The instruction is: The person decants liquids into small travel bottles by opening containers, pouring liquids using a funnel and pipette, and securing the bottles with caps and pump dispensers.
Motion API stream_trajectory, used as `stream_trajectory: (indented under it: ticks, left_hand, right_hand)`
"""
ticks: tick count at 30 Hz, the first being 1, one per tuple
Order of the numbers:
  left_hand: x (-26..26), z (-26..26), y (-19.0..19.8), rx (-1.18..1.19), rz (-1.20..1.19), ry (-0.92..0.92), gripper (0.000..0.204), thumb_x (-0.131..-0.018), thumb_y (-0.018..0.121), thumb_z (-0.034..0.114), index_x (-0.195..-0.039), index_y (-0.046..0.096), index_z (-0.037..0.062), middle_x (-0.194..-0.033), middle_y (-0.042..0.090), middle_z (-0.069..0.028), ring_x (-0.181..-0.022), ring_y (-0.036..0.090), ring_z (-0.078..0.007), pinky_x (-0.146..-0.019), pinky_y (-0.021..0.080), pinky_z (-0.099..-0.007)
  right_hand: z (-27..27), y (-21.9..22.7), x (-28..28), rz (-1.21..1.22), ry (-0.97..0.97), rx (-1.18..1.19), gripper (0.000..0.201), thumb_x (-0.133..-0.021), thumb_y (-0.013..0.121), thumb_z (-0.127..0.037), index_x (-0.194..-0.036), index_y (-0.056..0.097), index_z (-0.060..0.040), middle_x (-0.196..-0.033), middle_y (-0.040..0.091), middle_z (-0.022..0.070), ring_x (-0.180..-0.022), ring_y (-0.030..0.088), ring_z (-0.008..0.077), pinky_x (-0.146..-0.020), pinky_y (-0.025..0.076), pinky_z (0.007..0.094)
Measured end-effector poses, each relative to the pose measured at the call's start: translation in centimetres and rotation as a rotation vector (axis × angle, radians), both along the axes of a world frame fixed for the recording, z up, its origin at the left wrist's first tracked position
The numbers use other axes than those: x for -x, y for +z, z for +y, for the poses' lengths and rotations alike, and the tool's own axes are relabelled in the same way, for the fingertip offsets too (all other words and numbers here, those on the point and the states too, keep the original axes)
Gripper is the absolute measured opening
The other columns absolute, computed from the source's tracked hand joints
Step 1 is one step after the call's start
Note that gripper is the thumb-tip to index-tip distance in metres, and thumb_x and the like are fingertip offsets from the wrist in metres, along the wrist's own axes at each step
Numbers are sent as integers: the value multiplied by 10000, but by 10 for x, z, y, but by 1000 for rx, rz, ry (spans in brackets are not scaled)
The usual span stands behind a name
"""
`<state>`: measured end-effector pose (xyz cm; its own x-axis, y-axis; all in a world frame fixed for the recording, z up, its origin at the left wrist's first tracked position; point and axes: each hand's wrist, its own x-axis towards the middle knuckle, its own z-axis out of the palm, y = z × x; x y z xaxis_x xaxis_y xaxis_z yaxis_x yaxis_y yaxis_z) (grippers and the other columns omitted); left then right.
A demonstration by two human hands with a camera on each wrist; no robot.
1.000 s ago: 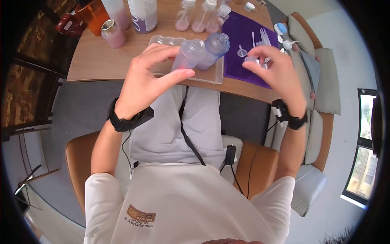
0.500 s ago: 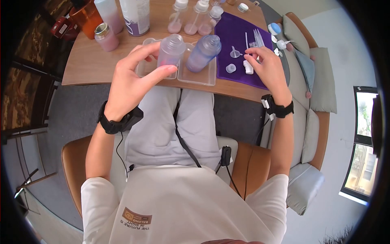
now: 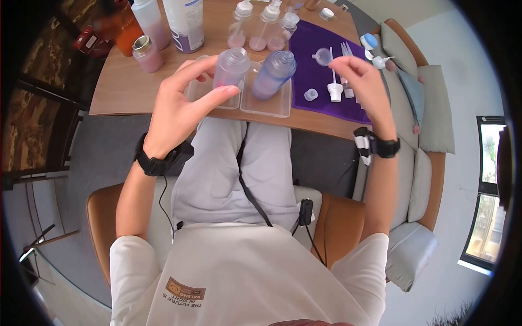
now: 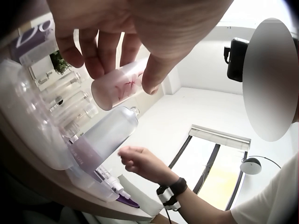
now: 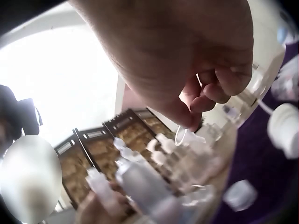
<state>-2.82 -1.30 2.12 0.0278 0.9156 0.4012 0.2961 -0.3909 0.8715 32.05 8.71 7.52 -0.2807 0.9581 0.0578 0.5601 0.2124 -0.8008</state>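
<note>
My left hand grips a small clear bottle between thumb and fingers, its threaded neck uncapped. A red flower print shows on this bottle in the left wrist view. Beside it, a bluish translucent bottle with an uncapped neck stands in a clear plastic tray. My right hand pinches a small clear funnel above the purple mat. In the right wrist view the funnel's rim shows below the fingertips. On the mat lie a small clear cap and a white pump top.
Several clear pump bottles with pink liquid stand at the back. To the left are a pink jar with a metallic lid, a large white bottle and an orange container. Clear droppers lie on the mat.
My right hand has set the clear cap down on the mat, then taken hold of the funnel and lifted it. The left hand still grips its bottle, now apart from the bluish one.
</note>
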Motion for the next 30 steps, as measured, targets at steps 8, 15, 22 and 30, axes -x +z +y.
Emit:
stream_trajectory:
  ticks: [8,15,22,30]
  left_hand:
    - [-1,4,-2,-18,16,-12,489,-838,889,216,-1258,738,16,-1067,727,-55,-959,558,-168,-907,481,-322]
    - [6,8,3,-90,82,-3,484,-849,880,218,-1270,740,26,-1080,746,-64,-955,593,-179,-900,487,-325]
    - [15,17,17,-115,140,-6,481,-848,878,211,-1271,740,27,-1102,759,-62,-967,604,-181,-914,493,-325]
    - [10,35,44,-221,332,-12,457,-838,879,204,-1236,746,24,-1140,768,-105,-990,657,-239,-910,526,-378]
  right_hand:
    - [-30,47,44,268,222,213,274,-1016,693,-325,-1057,774,-67,-807,531,-101,-718,400,9,-624,310,195]
    - [-26,44,53,167,169,198,264,-1002,695,-337,-1036,774,-87,-785,517,-97,-707,390,15,-613,309,221]
    - [-25,43,52,184,177,223,269,-995,702,-350,-982,763,-88,-767,496,-93,-689,382,16,-594,292,220]
    - [-27,36,67,86,113,199,421,-1030,664,-477,-877,705,-87,-707,416,-98,-645,336,22,-570,263,221]
